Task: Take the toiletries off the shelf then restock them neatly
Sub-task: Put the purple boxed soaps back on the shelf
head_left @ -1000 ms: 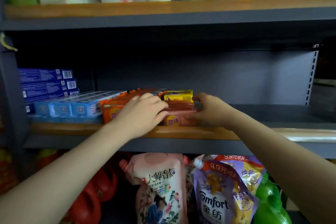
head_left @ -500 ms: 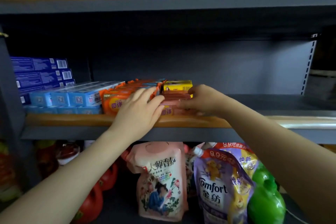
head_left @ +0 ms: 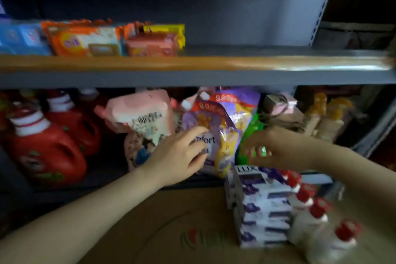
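Observation:
Orange soap packs (head_left: 85,40), pink soap packs (head_left: 152,46) and a yellow box (head_left: 169,30) lie in a row on the middle shelf (head_left: 235,63). Both hands hang below that shelf and hold nothing. My left hand (head_left: 177,156) hovers with relaxed fingers in front of the purple Comfort pouch (head_left: 220,126). My right hand (head_left: 276,150) is blurred, its fingers loosely bent, just above a stack of white and purple LUX boxes (head_left: 263,206). That stack stands on a cardboard box (head_left: 150,221) beside white bottles with red caps (head_left: 310,216).
Blue boxes (head_left: 21,38) sit at the shelf's left end; its right half is bare. On the lower shelf stand red detergent jugs (head_left: 42,146), a pink pouch (head_left: 141,113) and a green bottle (head_left: 250,135). Brown bags (head_left: 327,118) lie at the right.
Both hands have let go of the soap packs on the middle shelf and dropped to the lower shelf's level. The view has tilted down, showing the cardboard box and LUX stack.

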